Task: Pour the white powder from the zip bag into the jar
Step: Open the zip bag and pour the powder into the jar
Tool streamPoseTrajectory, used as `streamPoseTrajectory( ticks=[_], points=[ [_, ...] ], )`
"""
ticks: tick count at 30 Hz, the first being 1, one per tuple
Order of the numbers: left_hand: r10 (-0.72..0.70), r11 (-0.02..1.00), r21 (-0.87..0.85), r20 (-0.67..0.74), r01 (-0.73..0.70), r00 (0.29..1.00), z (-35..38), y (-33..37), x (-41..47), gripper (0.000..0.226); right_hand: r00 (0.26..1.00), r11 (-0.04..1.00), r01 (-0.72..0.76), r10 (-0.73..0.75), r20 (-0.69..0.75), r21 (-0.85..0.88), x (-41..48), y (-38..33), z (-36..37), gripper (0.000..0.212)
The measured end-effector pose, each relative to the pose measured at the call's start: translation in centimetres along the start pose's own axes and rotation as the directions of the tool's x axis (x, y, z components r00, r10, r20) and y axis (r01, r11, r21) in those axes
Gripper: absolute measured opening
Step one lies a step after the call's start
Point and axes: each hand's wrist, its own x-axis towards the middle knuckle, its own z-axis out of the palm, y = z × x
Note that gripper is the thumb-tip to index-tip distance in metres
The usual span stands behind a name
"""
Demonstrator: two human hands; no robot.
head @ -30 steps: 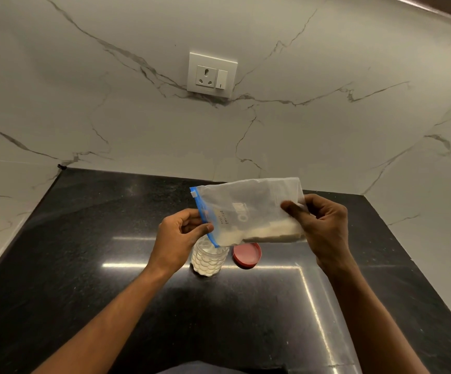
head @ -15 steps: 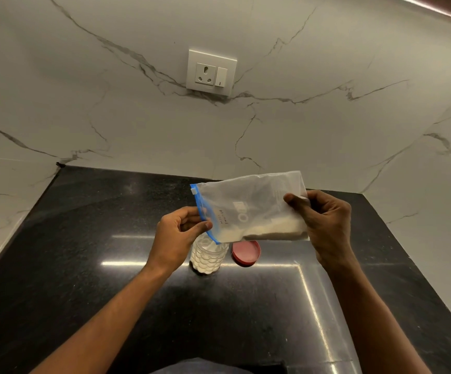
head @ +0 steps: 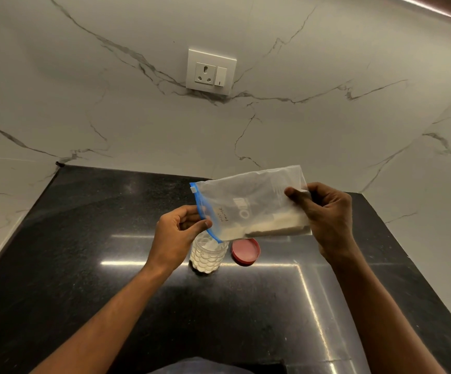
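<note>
A clear zip bag (head: 248, 203) with a blue zip strip lies sideways in the air, white powder gathered along its lower edge. My left hand (head: 177, 234) pinches the blue zip end, which hangs just over the mouth of the jar. My right hand (head: 324, 214) grips the bag's closed bottom end, held a little higher. The dimpled clear jar (head: 206, 256) stands open on the black counter, filled with white powder to near its top. Its red lid (head: 246, 251) lies flat just to the right of it.
The black stone counter (head: 84, 279) is bounded by marble walls at the back, left and right. A white wall socket with a switch (head: 210, 72) sits high on the back wall. A grey cloth edge (head: 197, 367) shows at the bottom of the view.
My right hand has raised the bag's bottom end a little, so the bag tilts more toward the zip end over the jar. My left hand has hardly moved.
</note>
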Motion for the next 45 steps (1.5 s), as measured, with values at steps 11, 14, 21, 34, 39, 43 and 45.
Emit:
streamPoseTrajectory(
  ticks=[11,14,21,34,39,43,45],
  points=[
    [0.005,1.000,-0.006,0.002,-0.005,1.000,-0.1,-0.2,0.1,0.032,0.999,0.999,-0.035,0.036,-0.023,0.017,-0.3,0.2,0.0,0.015],
    [0.006,1.000,-0.008,-0.004,-0.006,1.000,-0.1,-0.2,0.2,0.032,1.000,0.999,-0.027,0.027,0.005,0.032,-0.2,0.1,-0.1,0.013],
    [0.003,1.000,-0.003,-0.010,-0.003,1.000,-0.2,-0.2,0.3,0.031,1.000,0.998,-0.020,0.020,0.011,0.063,0.1,-0.3,0.1,0.011],
    [-0.011,1.000,-0.019,-0.009,0.011,1.000,-0.3,-0.3,0.3,0.030,1.000,0.997,-0.013,0.015,-0.018,0.078,0.2,-0.7,0.4,0.012],
    [-0.010,0.999,-0.032,-0.004,0.010,1.000,-0.2,-0.2,0.3,0.030,0.998,0.996,-0.011,0.016,-0.053,0.094,0.1,-0.9,0.4,0.015],
    [0.002,0.999,-0.034,-0.007,-0.002,1.000,0.0,-0.2,0.5,0.030,0.999,0.996,0.003,0.000,-0.034,0.089,0.1,-1.2,0.8,0.008],
    [0.000,0.999,-0.033,-0.007,-0.001,1.000,-0.1,-0.3,0.5,0.030,1.000,0.996,-0.006,0.009,-0.029,0.085,0.2,-1.2,0.6,0.007]
  ],
)
